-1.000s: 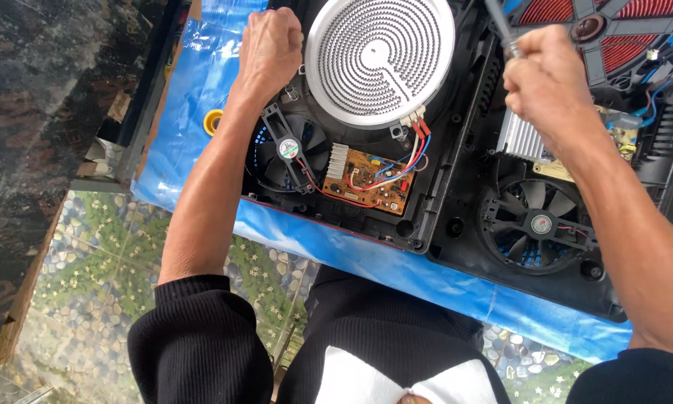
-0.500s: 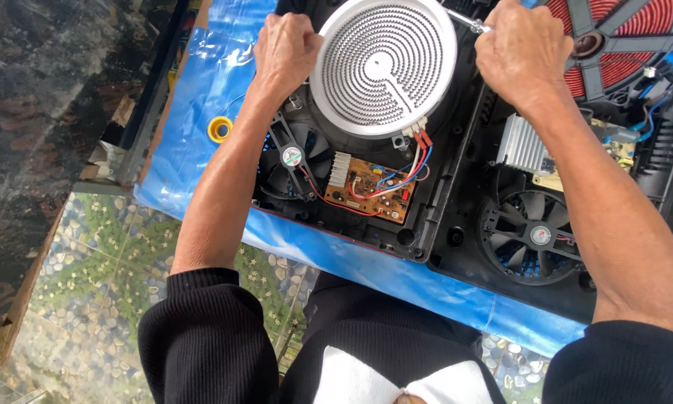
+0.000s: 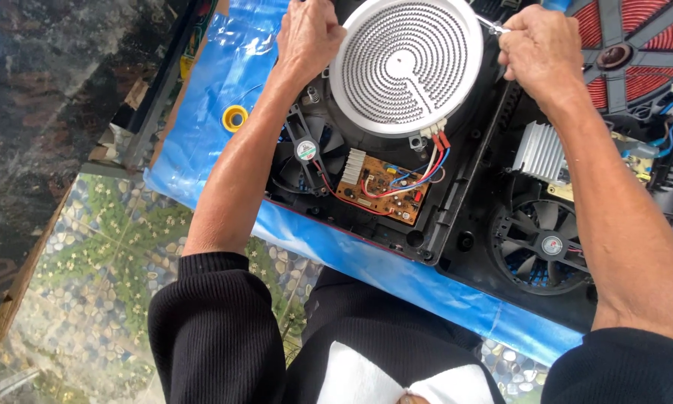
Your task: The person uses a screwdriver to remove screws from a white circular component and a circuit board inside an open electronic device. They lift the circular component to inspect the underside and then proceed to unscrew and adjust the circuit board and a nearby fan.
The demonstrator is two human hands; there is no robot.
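Note:
An opened black cooktop housing (image 3: 456,187) lies on a blue plastic sheet (image 3: 217,97). Inside it sits a round grey heating plate (image 3: 406,66) with a coiled element. My left hand (image 3: 309,34) grips the plate's left rim. My right hand (image 3: 542,52) is closed around a thin metal tool (image 3: 492,26) whose tip shows at the plate's upper right edge. Below the plate lie a brown circuit board (image 3: 381,191) with red, white and blue wires and a small black fan (image 3: 306,153).
A larger fan (image 3: 547,247) and a silver heat sink (image 3: 542,153) sit in the right half, with a red coil (image 3: 636,45) at the top right. A yellow tape roll (image 3: 235,117) lies on the sheet. Pebble-patterned floor (image 3: 104,262) is at the left.
The view has moved closer and shifted. My right hand moved from the heat sink up to the plate's upper right edge with the tool. My left hand stayed on the plate's left rim.

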